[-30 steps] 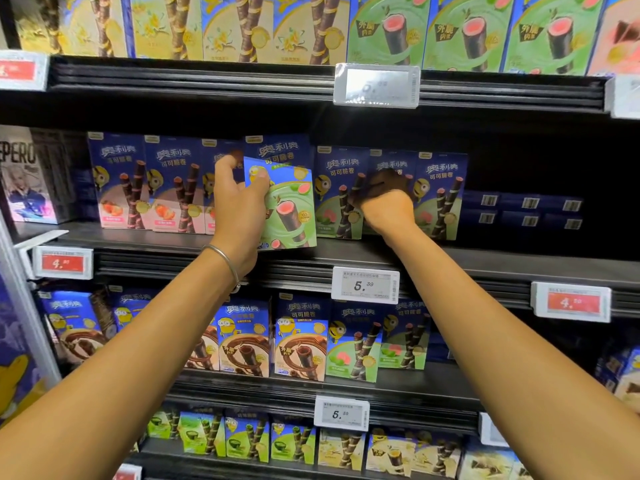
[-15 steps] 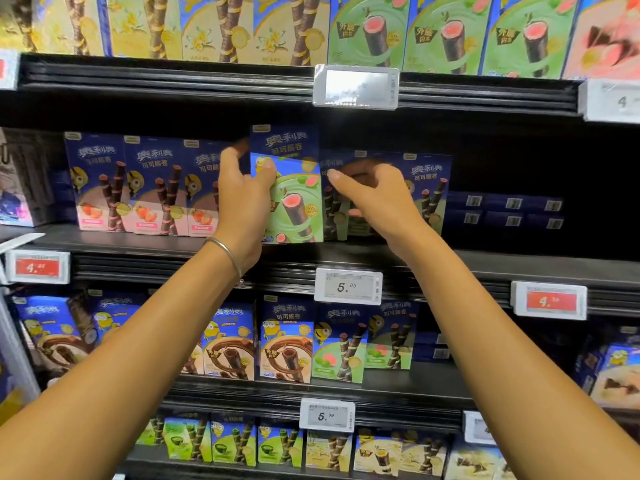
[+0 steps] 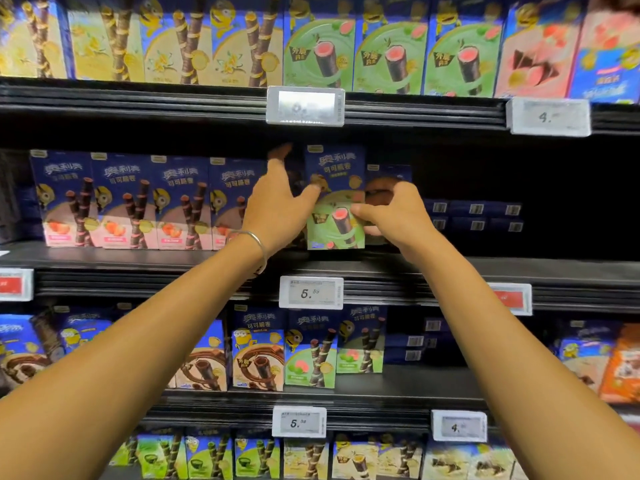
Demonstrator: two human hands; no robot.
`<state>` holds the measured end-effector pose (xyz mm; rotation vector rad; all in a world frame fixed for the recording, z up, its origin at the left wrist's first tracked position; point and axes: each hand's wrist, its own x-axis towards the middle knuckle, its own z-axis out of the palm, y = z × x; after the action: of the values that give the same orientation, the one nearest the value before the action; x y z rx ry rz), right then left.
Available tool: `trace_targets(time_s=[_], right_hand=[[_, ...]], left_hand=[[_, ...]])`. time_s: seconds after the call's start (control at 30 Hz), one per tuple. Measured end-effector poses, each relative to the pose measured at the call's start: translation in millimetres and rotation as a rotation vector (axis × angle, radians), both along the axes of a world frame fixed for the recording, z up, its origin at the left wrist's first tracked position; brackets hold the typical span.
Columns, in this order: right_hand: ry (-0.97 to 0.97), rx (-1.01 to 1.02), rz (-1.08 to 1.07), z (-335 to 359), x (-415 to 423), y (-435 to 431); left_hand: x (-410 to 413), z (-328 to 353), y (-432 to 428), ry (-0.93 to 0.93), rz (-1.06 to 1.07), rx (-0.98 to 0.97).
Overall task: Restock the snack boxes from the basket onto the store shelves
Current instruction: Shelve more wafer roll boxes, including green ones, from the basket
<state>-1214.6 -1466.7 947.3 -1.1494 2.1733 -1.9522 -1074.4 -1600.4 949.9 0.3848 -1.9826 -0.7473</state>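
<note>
- green box (image 3: pixel 334 216) upright on middle shelf (image 3: pixel 519 268), looks nearly placed
- left hand (image 3: pixel 277 213) fingers straight, thumb on it; right hand (image 3: pixel 398 216) pinches its edge
- shelf gap at right unfilled

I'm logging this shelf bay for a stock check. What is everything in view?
green-front box: one, blue and green, upright on second shelf, between the hands
pink-front boxes: four, blue and pink, same shelf, left
flat boxes: several, dark blue, same shelf, right
top-shelf boxes: a row, yellow, green, pink, above
lower-shelf boxes: many, brown, green, yellow, below
price tags: at least seven, white or red, shelf edges
bracelet: one, silver, left wrist
left hand: one, thumb touching the box's left edge
right hand: one, pinching its right edge
</note>
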Motion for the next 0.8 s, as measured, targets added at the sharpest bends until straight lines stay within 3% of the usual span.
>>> trace_targets(time_s=[0.13, 0.23, 0.43, 0.8], right_hand=[[-0.023, 0.104, -0.202, -14, -27, 0], [0.018, 0.142, -0.306, -20, -34, -5], [0.115, 0.225, -0.394, -21, -37, -16], [0.196, 0.306, -0.396, -19, -30, -27]], left_hand=[[-6, 15, -7, -0.228, 0.171, -0.358], [-12, 25, -10, -0.372, 0.247, -0.513], [-32, 45, -15, -0.606, 0.203, -0.467], [-52, 47, -23, -0.610, 0.138, -0.640]])
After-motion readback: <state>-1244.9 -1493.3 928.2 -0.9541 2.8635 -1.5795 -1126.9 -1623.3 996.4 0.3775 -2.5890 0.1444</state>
